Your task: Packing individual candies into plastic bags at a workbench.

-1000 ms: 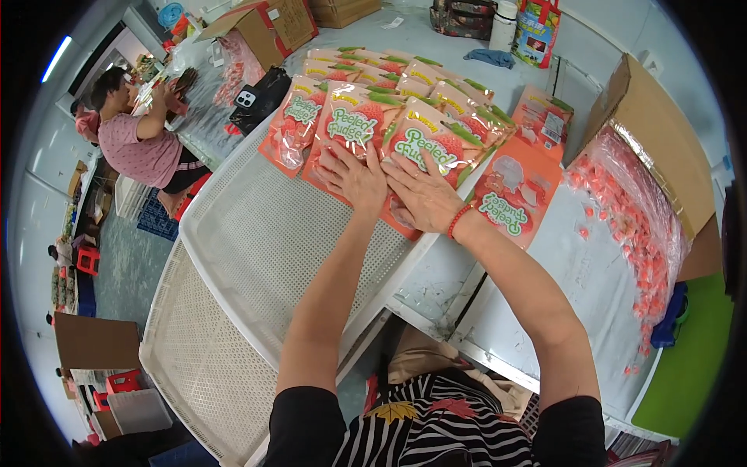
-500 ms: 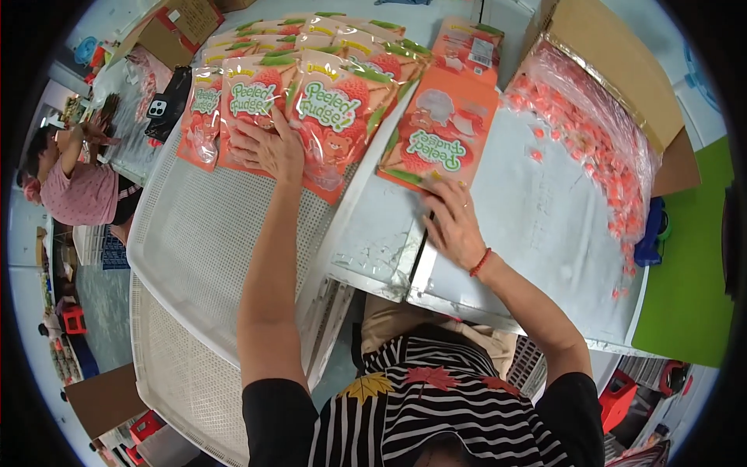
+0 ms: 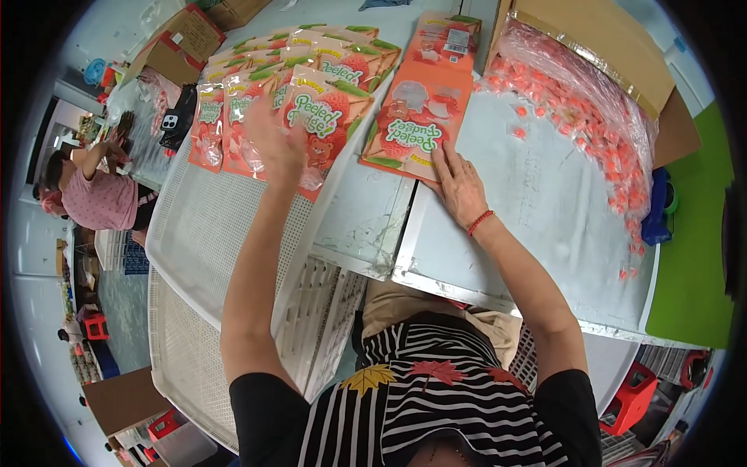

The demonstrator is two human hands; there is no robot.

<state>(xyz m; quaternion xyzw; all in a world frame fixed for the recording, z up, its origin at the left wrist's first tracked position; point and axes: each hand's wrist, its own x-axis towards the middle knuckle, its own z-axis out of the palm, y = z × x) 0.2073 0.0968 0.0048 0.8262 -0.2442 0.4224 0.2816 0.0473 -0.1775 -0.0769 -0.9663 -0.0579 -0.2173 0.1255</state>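
1. Left hand (image 3: 274, 144) up over the filled bags (image 3: 317, 117), and it's a blur: the thumb stands away from the fingers, the hand is spread, and I can't tell whether it touches the bags below.
2. Right hand (image 3: 461, 187) now, palm down at the near edge of the flat bags (image 3: 412, 117), fingers stretched out and lying close together on the pink front; the thumb is hard to make out, so I can't say whether it pinches the edge.
3. Those flat bags lie on the table (image 3: 537, 241), just right of the tray, the front one with its print upside down, another reaching out behind it toward the far side.
4. The filled bags, plump and pink with green corners, overlap in rows across the far end of the white tray (image 3: 210, 226); its near part shows bare mesh.
5. A second tray (image 3: 183, 327) sits lower, sticking out toward the near left.
6. Over on the right, pink wrapped sweets (image 3: 580, 132) spill from clear plastic beside an open cardboard box (image 3: 603, 47).
7. Red bracelet (image 3: 481, 222) on the right wrist; far left, a co-worker (image 3: 101, 194) in a pink top is at another table.
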